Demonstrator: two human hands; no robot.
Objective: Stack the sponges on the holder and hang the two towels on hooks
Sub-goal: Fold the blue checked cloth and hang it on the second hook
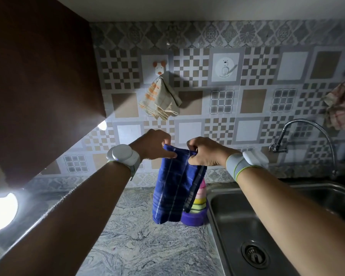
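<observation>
1. I have the blue towel pinched along its top edge, my left hand closed on one corner and my right hand closed on the other, so the cloth hangs free in front of the tiled wall.
2. Holding it by the two upper corners lets the weight pull the folds straight; I judge this readies a bit of edge to go over a hook.
3. The towel is thin woven cotton, deep blue with pale check lines, limp and creased lengthwise, its lower end hanging above the table.
4. The beige towel with orange stripes already hangs bunched from the mouse-shaped hook, drooping in a soft point.
5. The bear hook to its right is bare; it sits well above my hands, so that looks like the target for the blue towel.
6. Behind the blue cloth, the sponges sit stacked in bright bands, pink, yellow and green, on the purple holder just beside the steel sink. That part looks done.
7. The table is glossy marbled grey stone, smooth and hard.
</observation>
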